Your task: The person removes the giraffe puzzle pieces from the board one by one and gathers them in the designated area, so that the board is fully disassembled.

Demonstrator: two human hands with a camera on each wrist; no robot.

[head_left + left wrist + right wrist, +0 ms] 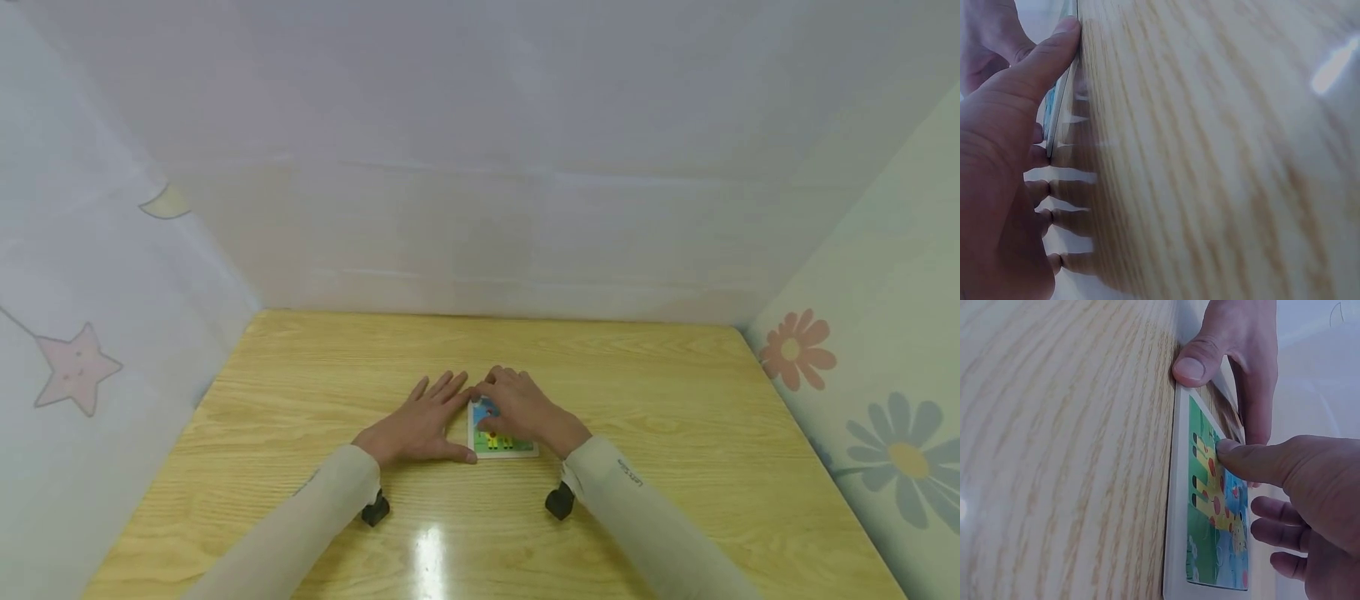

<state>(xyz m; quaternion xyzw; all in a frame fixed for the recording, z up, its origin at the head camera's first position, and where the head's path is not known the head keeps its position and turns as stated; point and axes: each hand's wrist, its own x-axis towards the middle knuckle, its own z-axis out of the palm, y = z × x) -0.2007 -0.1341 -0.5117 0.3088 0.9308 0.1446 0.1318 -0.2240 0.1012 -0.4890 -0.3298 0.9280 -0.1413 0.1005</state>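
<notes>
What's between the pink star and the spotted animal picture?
From the picture outwards: the left hand, bare wooden tabletop, then pale backdrop up to the star. The head view shows it.

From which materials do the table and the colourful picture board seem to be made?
The table looks like glossy wood or laminate: grain and a bright reflection show. The picture board may be card or thin wood, smoothly printed, judging by its thin, flat border and bright picture.

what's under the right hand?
Under the right hand: the board, showing a red-spotted yellow animal on green in the right wrist view. Whatever the thumb covers there can't be seen.
</notes>
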